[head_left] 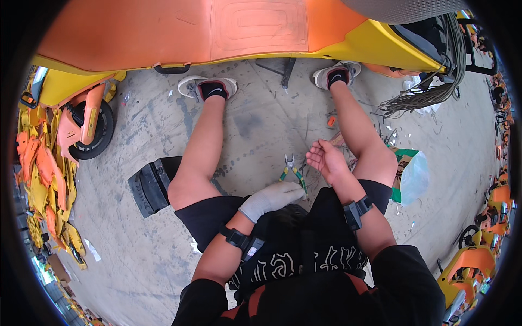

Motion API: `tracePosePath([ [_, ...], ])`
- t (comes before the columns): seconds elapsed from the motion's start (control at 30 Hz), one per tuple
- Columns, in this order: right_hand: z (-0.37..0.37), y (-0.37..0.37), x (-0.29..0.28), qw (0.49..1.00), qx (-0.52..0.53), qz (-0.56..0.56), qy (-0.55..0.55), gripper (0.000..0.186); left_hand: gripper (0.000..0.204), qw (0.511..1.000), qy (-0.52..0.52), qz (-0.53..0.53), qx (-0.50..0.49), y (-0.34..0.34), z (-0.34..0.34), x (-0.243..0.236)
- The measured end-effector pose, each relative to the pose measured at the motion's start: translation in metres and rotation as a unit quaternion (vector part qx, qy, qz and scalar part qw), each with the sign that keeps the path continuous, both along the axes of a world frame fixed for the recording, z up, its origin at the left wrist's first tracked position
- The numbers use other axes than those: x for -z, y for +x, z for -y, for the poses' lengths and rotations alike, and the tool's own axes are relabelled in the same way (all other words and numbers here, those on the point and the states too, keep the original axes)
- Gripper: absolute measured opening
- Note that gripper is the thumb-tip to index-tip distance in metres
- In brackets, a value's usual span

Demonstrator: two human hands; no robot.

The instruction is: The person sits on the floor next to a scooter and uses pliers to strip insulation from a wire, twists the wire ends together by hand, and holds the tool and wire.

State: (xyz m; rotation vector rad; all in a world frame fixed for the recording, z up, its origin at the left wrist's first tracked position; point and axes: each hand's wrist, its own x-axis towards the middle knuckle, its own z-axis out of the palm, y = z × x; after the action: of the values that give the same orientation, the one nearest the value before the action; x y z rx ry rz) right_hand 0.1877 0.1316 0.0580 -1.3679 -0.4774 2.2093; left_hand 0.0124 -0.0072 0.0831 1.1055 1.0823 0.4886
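Note:
My left hand (274, 198), in a pale grey glove, is over my lap with its back up and its fingers curled. What they hold, if anything, is hidden. Just beyond the fingers are pliers (293, 170) with green and yellow handles spread apart and jaws pointing away. The glove overlaps the handle ends, and I cannot tell whether it grips them. My bare right hand (328, 161) is raised by my right knee, apart from the pliers. Its palm is turned inward, the fingers are loosely bent and nothing shows in them.
An orange and yellow scooter body (255, 32) spans the far side, with a bundle of grey cables (454, 70) hanging at right. A black plastic part (149, 187) lies left of my leg, a green and white bag (410, 174) right. Yellow and orange panels (51, 179) are heaped far left.

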Motion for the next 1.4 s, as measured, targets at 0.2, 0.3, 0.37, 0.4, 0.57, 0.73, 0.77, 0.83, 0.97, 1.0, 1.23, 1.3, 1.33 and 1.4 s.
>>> tracePosePath([
  [0.2,-0.015,-0.009,-0.007,0.982,-0.07,-0.177,0.016,0.051,0.036,0.984,-0.076,0.123,-0.105,-0.014,-0.003,-0.006],
  [0.3,-0.013,-0.012,-0.016,0.974,-0.117,-0.191,0.037,0.063,0.035,0.954,-0.102,0.214,-0.181,-0.023,-0.006,-0.008],
  [0.37,-0.006,-0.015,-0.02,0.969,-0.156,-0.189,0.044,0.067,0.036,0.934,-0.102,0.269,-0.211,-0.024,-0.006,-0.005],
  [0.4,-0.002,-0.018,-0.021,0.966,-0.171,-0.189,0.048,0.068,0.036,0.922,-0.103,0.297,-0.226,-0.023,-0.006,-0.003],
  [0.57,0.01,-0.027,-0.025,0.943,-0.254,-0.195,0.089,0.064,0.037,0.902,-0.088,0.363,-0.216,-0.015,0.0,0.013],
  [0.73,0.012,-0.021,-0.015,0.935,-0.246,-0.223,0.121,0.045,0.039,0.992,0.019,0.101,-0.073,-0.01,0.0,0.012],
  [0.77,0.013,-0.02,-0.012,0.935,-0.239,-0.227,0.13,0.041,0.039,0.996,0.023,0.071,-0.053,-0.008,0.0,0.01],
  [0.83,0.012,-0.02,-0.015,0.939,-0.221,-0.232,0.124,0.035,0.038,0.998,0.04,0.016,-0.047,-0.006,0.0,0.005],
  [0.97,0.003,-0.016,-0.026,0.94,-0.202,-0.267,0.065,0.028,0.034,0.978,0.094,-0.147,-0.116,-0.021,-0.007,-0.028],
  [1.0,-0.002,-0.013,-0.025,0.936,-0.203,-0.284,0.05,0.027,0.032,0.97,0.093,-0.134,-0.179,-0.029,-0.006,-0.02],
  [1.23,-0.004,-0.008,-0.027,0.913,-0.245,-0.326,0.011,0.031,0.035,0.85,0.246,-0.147,-0.441,-0.059,-0.002,-0.004],
  [1.3,0.001,-0.008,-0.032,0.896,-0.303,-0.325,0.028,0.03,0.044,0.859,0.266,-0.185,-0.397,-0.054,0.0,-0.008],
  [1.33,0.003,-0.007,-0.034,0.892,-0.326,-0.313,0.026,0.029,0.045,0.88,0.257,-0.169,-0.362,-0.052,0.0,-0.015],
  [1.4,0.007,-0.006,-0.037,0.883,-0.369,-0.287,0.024,0.028,0.047,0.917,0.238,-0.136,-0.289,-0.046,-0.002,-0.027],
])
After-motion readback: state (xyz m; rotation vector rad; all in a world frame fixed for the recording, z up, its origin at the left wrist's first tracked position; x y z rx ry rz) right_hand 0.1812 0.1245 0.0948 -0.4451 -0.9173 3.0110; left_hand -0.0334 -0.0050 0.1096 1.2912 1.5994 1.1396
